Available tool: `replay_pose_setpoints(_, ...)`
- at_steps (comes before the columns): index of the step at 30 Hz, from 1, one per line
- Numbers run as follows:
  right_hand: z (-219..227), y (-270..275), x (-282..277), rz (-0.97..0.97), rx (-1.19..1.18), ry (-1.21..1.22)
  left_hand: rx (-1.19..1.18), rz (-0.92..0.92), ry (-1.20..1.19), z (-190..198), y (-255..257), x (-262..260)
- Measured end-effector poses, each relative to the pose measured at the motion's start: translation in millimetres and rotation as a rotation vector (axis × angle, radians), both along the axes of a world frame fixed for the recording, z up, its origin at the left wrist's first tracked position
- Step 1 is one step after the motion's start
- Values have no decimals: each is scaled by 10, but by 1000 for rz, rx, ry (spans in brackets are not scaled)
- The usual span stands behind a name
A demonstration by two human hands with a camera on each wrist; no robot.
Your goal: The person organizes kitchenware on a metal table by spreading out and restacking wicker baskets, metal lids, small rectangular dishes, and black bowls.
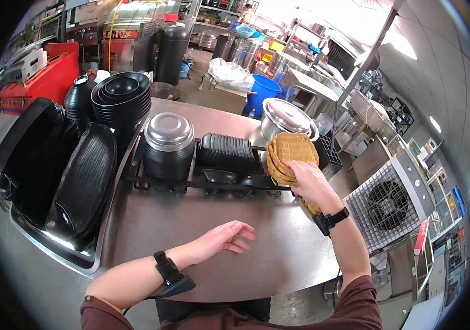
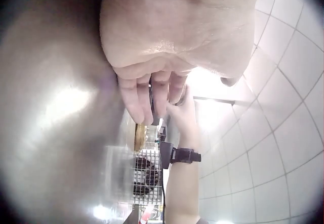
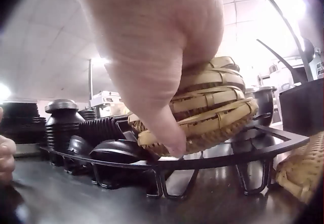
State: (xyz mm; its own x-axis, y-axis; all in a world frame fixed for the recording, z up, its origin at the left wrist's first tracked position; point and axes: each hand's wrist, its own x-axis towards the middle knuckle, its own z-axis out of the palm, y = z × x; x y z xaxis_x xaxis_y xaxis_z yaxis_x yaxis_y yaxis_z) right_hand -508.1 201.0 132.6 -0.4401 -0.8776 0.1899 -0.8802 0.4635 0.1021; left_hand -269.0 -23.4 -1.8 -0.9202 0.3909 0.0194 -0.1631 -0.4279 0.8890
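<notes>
My right hand (image 1: 313, 182) grips a stack of round woven bamboo trays (image 1: 295, 146) at the right end of a black wire rack (image 1: 229, 187). In the right wrist view the thumb presses the near side of the tilted stack (image 3: 217, 105), close over the rack's rail; the other fingers are hidden. Another woven bamboo piece (image 3: 304, 166) lies beside the rack's end, low on the table. Over the middle of the steel table my left hand (image 1: 221, 242) holds nothing, its fingers loosely extended.
In the rack stand black bowls (image 1: 166, 154) topped by metal ones, and a row of black dishes (image 1: 227, 153). A lidded steel pot (image 1: 287, 116) stands behind the trays. At left a metal tray (image 1: 94, 264) bears long black plates (image 1: 83, 181). A fan unit (image 1: 386, 203) stands to the right.
</notes>
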Motion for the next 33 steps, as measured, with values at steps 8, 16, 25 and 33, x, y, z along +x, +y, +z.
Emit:
replay_pose_setpoints(8, -144, 17, -128, 40, -12, -82, -17, -17, -28, 41, 6, 7)
replay_pose_setpoints(16, -145, -15, -118, -75, -143, -331, 9, -22, -56, 68, 1, 9)
replay_pose_setpoints(25, -331, 833, -393, -387, -845, -355, -24, -25, -76, 97, 21, 15)
replay_pose_setpoints(33, -988, 1524, -90, -477, -247, -103, -15, -4, -74, 87, -2, 2)
